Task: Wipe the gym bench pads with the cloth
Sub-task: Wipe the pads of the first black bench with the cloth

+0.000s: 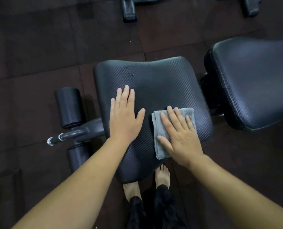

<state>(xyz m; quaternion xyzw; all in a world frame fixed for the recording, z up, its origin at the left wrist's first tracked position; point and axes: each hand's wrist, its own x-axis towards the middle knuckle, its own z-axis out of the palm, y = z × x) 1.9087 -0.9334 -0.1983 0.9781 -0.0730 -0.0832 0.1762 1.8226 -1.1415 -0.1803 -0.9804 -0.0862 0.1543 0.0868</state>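
Note:
A black textured seat pad (157, 83) fills the middle of the head view. Small droplets speckle its far left part. My left hand (125, 118) lies flat on the pad's left side, fingers straight. A folded grey cloth (159, 128) lies on the pad's right side, and my right hand (178, 131) presses down on it with spread, straight fingers. A second, larger black back pad (253, 83) stands at the right, apart from both hands.
Two black foam rollers (69, 107) and a grey metal bar with a chrome end (66, 136) stick out left of the seat. Bare feet (162, 175) stand below the pad on dark rubber floor tiles. Black equipment feet (129, 10) sit at the top.

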